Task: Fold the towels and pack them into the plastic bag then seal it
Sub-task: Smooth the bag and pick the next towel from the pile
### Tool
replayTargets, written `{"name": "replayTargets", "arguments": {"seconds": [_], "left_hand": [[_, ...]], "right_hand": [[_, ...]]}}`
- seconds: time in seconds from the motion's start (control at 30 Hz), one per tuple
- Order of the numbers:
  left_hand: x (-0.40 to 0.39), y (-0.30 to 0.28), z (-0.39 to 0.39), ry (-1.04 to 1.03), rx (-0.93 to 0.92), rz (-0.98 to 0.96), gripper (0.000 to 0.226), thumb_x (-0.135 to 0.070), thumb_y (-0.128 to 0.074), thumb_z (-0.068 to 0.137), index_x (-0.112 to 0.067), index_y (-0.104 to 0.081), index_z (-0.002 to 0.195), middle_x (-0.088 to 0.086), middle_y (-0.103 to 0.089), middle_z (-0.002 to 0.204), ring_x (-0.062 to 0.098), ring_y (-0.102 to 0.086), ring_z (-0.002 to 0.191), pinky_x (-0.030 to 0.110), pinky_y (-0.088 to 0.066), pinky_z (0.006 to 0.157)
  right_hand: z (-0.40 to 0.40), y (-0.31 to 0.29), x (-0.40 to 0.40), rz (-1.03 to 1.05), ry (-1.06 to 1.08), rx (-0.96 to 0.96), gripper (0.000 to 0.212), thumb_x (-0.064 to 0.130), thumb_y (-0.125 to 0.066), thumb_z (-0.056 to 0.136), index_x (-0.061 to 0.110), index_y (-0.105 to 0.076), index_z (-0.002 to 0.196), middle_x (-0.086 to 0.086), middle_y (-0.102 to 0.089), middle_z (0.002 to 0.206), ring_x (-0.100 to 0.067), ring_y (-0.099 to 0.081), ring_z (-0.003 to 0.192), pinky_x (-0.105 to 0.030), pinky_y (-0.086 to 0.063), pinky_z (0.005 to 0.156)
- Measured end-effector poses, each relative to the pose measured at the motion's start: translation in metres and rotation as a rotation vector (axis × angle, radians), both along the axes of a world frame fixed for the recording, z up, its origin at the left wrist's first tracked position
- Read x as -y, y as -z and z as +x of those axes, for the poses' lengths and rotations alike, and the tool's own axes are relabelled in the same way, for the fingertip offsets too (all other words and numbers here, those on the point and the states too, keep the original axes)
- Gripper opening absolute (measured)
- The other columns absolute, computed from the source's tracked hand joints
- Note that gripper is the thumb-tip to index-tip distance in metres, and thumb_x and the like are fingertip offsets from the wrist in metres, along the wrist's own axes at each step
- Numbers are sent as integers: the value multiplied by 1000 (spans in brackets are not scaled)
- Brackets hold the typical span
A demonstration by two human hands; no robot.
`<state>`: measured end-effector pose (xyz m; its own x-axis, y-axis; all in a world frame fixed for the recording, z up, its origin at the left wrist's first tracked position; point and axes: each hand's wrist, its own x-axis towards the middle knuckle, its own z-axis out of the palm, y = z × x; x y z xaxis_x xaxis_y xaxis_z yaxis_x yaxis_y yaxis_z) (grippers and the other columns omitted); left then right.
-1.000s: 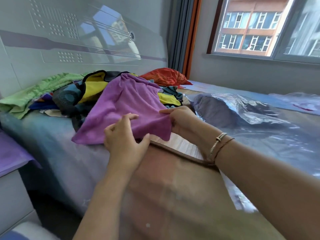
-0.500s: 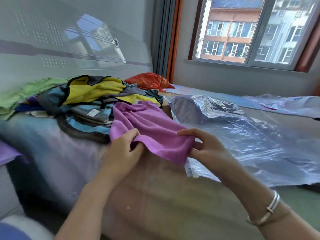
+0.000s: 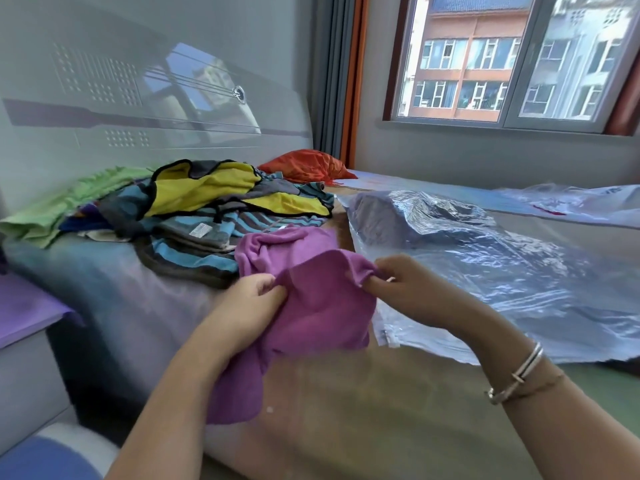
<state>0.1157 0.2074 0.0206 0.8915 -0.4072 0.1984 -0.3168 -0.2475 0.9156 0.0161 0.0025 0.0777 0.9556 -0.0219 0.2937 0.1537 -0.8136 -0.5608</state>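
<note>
Beyond my left hand [image 3: 247, 301] a heap of towels [image 3: 221, 206] covers the bed [image 3: 363, 410]: a yellow one edged in black on top, blue and grey striped ones under it, a green towel [image 3: 52, 213] at the far left by the headboard [image 3: 138, 98]. An orange bundle [image 3: 306, 166] lies past the heap, near the curtain [image 3: 337, 74]. To the right of my right hand [image 3: 412, 289] the plastic bag [image 3: 502, 271] spreads flat and crinkled, with something dark already inside at its far end; its near corner sits just beside my right wrist. I hold the purple towel [image 3: 322, 306] between both hands, each pinching its top edge, thumbs curled over the cloth. It is soft, rumpled and partly doubled over, its lower part drooping under my left forearm and its far part trailing onto the bed toward the heap.
</note>
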Motion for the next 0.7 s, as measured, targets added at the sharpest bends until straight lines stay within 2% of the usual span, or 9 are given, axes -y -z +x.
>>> {"name": "replayTargets", "arguments": {"seconds": [0.1, 0.17, 0.23, 0.37, 0.43, 0.5, 0.53, 0.6, 0.7], "left_hand": [[0, -8, 16, -222, 193, -7, 38, -41, -66, 84, -9, -55, 65, 0, -53, 57, 18, -46, 57, 34, -34, 61], [1, -10, 27, -324, 266, 3, 36, -36, -64, 89, -11, -56, 65, -2, -52, 55, 17, -45, 55, 34, -33, 58], [3, -8, 41, -337, 274, 19, 38, -37, -65, 89, -10, -55, 63, -3, -48, 51, 18, -42, 52, 33, -32, 56], [2, -15, 77, -200, 141, 228, 39, -39, -71, 84, -13, -54, 61, -4, -48, 54, 13, -41, 52, 29, -31, 51], [-7, -28, 94, -23, -35, 315, 27, -32, -76, 81, -11, -63, 71, -1, -54, 60, 11, -45, 54, 19, -36, 47], [-20, -43, 112, 116, -192, 351, 18, -25, -78, 80, -9, -69, 78, 2, -58, 63, 11, -48, 54, 18, -40, 48], [-26, -51, 122, 119, -213, 353, 16, -24, -78, 79, -10, -71, 79, 2, -61, 65, 10, -52, 56, 19, -43, 49], [-28, -66, 145, 16, -169, 280, 12, -23, -76, 81, -11, -73, 82, 1, -63, 65, 11, -56, 60, 16, -46, 50], [-4, -81, 187, -204, 1, 138, 9, -20, -69, 88, -11, -68, 85, 0, -58, 70, 14, -53, 67, 14, -39, 47]], "right_hand": [[19, -2, 0, 42, 103, 57, 49, 29, -51, 95, -15, -53, 76, -10, -43, 72, -18, -39, 66, -32, -28, 62], [40, -6, -4, 35, 181, 54, 39, 23, -48, 97, -4, -54, 69, -8, -47, 67, -17, -42, 62, -32, -29, 59], [68, -18, -6, 54, 229, 40, 29, 11, -43, 96, 4, -58, 72, -4, -54, 68, -16, -46, 63, -29, -33, 58], [149, -39, 21, 232, 376, 21, 31, -3, -39, 84, -7, -66, 101, -17, -64, 92, -27, -59, 85, -33, -47, 72], [186, -44, 39, 282, 500, 2, 33, 2, -40, 83, -4, -64, 105, -18, -64, 102, -30, -61, 95, -32, -49, 77], [213, -41, 54, 264, 541, -49, 30, 5, -41, 88, -3, -60, 110, -15, -60, 106, -25, -57, 97, -27, -43, 69], [224, -39, 57, 213, 529, -81, 31, 4, -41, 89, -3, -59, 114, -16, -60, 111, -27, -56, 98, -26, -40, 70], [246, -28, 57, 120, 496, -140, 36, 8, -43, 92, -4, -57, 122, -22, -58, 124, -35, -55, 112, -28, -41, 82], [275, -9, 49, 98, 469, -217, 44, 26, -41, 99, -5, -54, 127, -24, -54, 133, -37, -49, 124, -29, -38, 94]]}}
